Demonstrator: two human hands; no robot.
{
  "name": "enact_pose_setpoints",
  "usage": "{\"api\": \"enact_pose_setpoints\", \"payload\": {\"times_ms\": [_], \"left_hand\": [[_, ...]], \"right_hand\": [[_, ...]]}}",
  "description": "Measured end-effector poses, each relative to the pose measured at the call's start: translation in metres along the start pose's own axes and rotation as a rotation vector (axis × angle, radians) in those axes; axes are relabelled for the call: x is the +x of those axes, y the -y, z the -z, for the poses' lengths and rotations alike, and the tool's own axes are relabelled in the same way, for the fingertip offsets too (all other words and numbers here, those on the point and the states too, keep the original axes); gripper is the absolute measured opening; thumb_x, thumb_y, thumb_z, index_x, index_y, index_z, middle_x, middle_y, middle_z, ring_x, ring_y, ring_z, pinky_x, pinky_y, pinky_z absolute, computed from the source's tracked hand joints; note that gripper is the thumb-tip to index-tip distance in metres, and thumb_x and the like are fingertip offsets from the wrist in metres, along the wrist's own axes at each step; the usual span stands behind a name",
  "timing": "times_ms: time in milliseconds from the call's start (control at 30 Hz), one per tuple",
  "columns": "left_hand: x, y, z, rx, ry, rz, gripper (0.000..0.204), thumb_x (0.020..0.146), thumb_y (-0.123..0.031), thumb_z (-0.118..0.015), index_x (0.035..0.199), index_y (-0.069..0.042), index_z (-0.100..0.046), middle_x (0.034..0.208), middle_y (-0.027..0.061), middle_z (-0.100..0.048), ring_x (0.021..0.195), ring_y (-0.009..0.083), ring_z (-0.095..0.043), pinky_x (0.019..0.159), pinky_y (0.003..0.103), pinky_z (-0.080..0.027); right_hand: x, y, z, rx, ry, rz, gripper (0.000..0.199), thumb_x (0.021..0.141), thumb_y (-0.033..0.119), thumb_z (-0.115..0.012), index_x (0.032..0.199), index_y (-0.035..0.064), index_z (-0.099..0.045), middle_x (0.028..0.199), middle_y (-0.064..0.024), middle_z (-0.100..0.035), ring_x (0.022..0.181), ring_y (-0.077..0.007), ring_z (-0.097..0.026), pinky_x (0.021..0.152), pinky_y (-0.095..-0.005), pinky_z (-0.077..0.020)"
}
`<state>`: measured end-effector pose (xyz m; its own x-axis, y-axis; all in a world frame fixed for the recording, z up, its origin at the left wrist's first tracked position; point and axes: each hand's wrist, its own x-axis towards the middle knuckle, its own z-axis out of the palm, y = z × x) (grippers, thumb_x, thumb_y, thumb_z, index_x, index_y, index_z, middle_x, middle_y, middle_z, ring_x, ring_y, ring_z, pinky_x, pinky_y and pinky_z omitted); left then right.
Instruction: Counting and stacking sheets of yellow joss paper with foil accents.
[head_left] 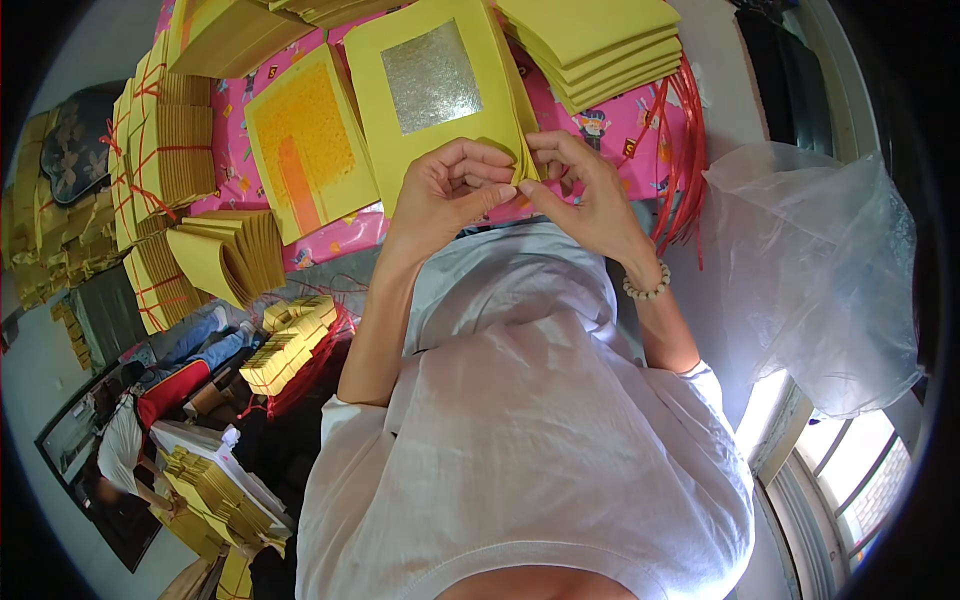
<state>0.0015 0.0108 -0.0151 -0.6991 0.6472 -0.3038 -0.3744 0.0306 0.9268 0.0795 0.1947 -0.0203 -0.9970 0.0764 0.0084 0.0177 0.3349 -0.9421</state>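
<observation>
A stack of yellow paper sheets (380, 130) lies before me, its top sheet bearing a silver foil square (432, 78). At the stack's near right corner, my left hand (450, 190) is closed, with thumb and fingers pinching the paper edge. My right hand (585, 190), with a beaded bracelet (648, 284) at its wrist, pinches the same corner from the right. The fingertips of both hands nearly meet there, and the corner looks bent up between them. Left of the stack, partly beside it, sits another yellow pile (310, 140) with an orange printed patch.
A pink patterned cloth (350, 235) covers the table. Tied yellow bundles (170, 150) stand left, and folded yellow paper (590, 40) is stacked at the far right. Red strings (682, 150) hang over the right edge near a clear plastic bag (810, 270). Another person (122, 445) handles yellow paper at lower left.
</observation>
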Motion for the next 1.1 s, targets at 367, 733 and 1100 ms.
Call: {"api": "enact_pose_setpoints", "payload": {"times_ms": [367,733,1100], "left_hand": [[0.002,0.003,-0.003,-0.006,-0.024,-0.038,0.025,0.078,0.003,-0.071,0.1,-0.001,-0.06,0.087,0.006,-0.067,0.075,0.0073,-0.061,0.068,0.021,-0.05],[0.003,0.002,-0.011,0.02,-0.108,-0.069,0.022,0.078,-0.005,-0.075,0.095,-0.001,-0.061,0.077,0.0034,-0.066,0.067,0.0049,-0.059,0.062,0.019,-0.047],[0.004,0.003,-0.012,0.036,-0.147,-0.063,0.017,0.081,-0.006,-0.072,0.094,0.0,-0.062,0.074,0.0024,-0.066,0.064,0.0033,-0.057,0.059,0.018,-0.045]], "right_hand": [[-0.001,-0.007,-0.002,0.092,0.007,-0.005,0.037,0.081,0.009,-0.066,0.114,0.0057,-0.053,0.089,-0.0052,-0.062,0.073,-0.0147,-0.052,0.06,-0.028,-0.0422],[-0.002,-0.007,-0.002,0.099,0.002,-0.009,0.036,0.08,0.009,-0.067,0.114,0.0061,-0.053,0.089,-0.0053,-0.063,0.073,-0.0147,-0.052,0.061,-0.0284,-0.0427],[-0.001,-0.007,-0.003,0.102,0.004,-0.008,0.036,0.081,0.009,-0.066,0.115,0.0059,-0.053,0.09,-0.0058,-0.064,0.071,-0.0151,-0.053,0.061,-0.0286,-0.0433]]}}
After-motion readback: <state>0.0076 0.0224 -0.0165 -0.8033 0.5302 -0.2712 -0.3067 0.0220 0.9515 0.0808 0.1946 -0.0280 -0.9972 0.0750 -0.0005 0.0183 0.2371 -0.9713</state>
